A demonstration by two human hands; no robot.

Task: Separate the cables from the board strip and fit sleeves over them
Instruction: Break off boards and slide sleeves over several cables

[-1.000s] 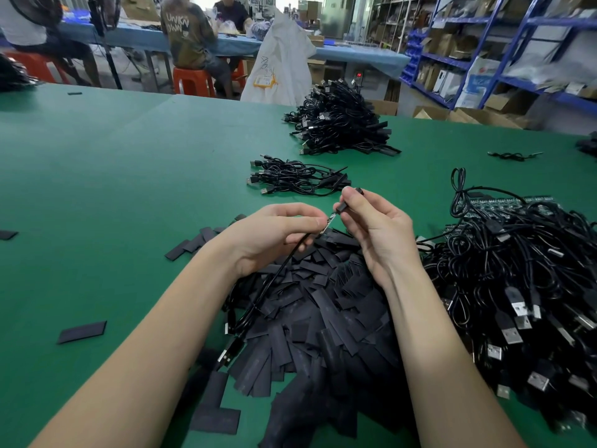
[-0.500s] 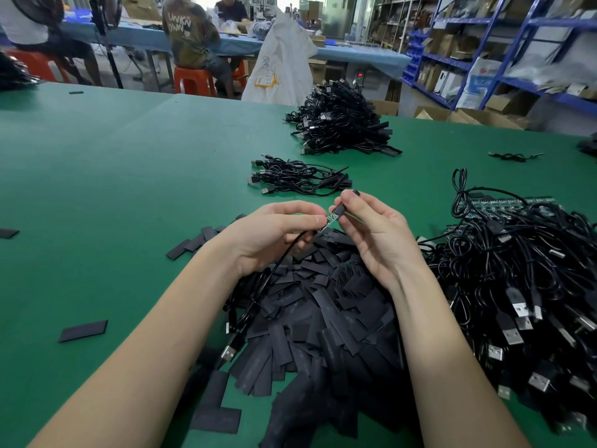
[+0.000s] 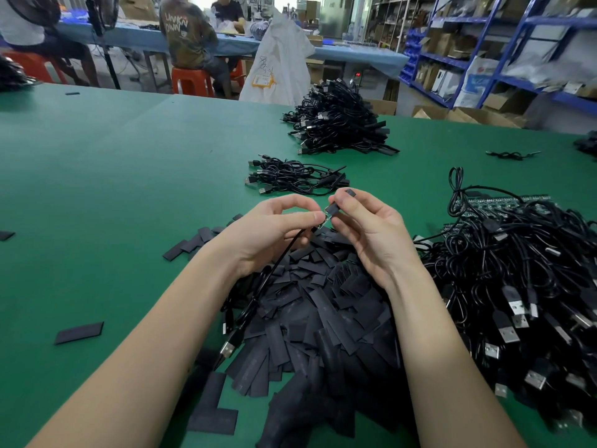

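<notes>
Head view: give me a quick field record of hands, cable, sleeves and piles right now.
left hand: pinches cable end
right hand: holds sleeve at cable tip
cable: hangs down, USB plug by left forearm
sleeve pile: under hands
unsleeved cables: right, on board strip
small cable bundle: ahead of hands

Both forearms are bare to the frame's edge, and the hands [image 3: 323, 231] wear no gloves, rings or watch
</notes>
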